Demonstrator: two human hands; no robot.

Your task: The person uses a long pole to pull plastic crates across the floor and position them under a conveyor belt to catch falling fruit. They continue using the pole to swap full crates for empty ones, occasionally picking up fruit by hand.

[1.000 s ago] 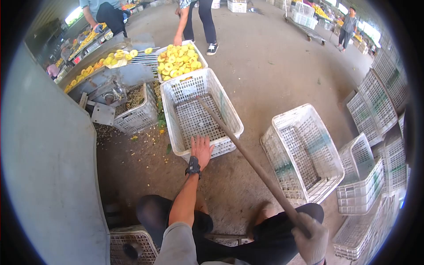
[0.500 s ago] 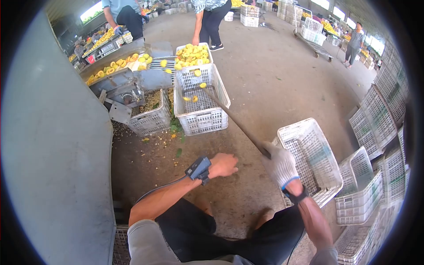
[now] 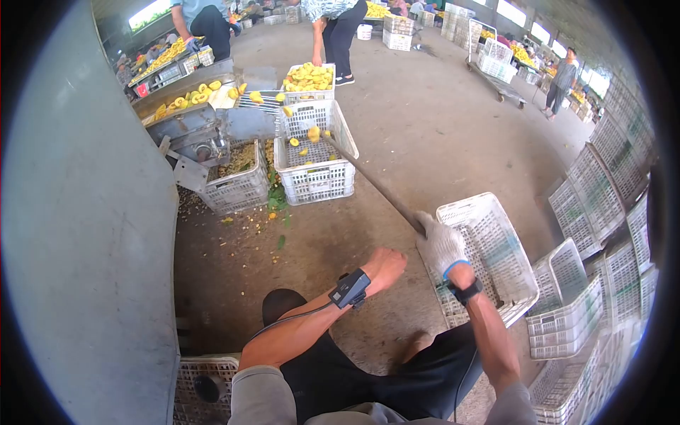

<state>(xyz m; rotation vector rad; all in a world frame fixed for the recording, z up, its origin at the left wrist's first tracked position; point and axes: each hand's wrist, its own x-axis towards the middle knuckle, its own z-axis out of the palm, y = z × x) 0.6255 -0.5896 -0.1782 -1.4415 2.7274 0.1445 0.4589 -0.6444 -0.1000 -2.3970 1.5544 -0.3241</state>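
Bare and with its fingers curled in, my left hand (image 3: 387, 268) hangs over the floor; nothing shows in it. My right hand (image 3: 440, 244), in a white glove, grips the end of a long dark rod (image 3: 386, 193). The rod's far end reaches over a white crate (image 3: 316, 188) where a few yellow fruit halves (image 3: 303, 151) lie or drop in. An empty white crate (image 3: 520, 309) stands on the floor beneath and beside my right hand.
A metal chute (image 3: 185, 120) carries fruit at the left, beside a large grey panel (image 3: 92, 227). A person (image 3: 340, 35) bends over a full fruit crate (image 3: 309, 78). Stacked crates (image 3: 584, 202) line the right. Another person (image 3: 562, 81) stands farther back.
My left hand has moved right, closer to my right hand, and its fingers are more curled. More fruit halves are in or over the near crate. The view has shifted slightly.
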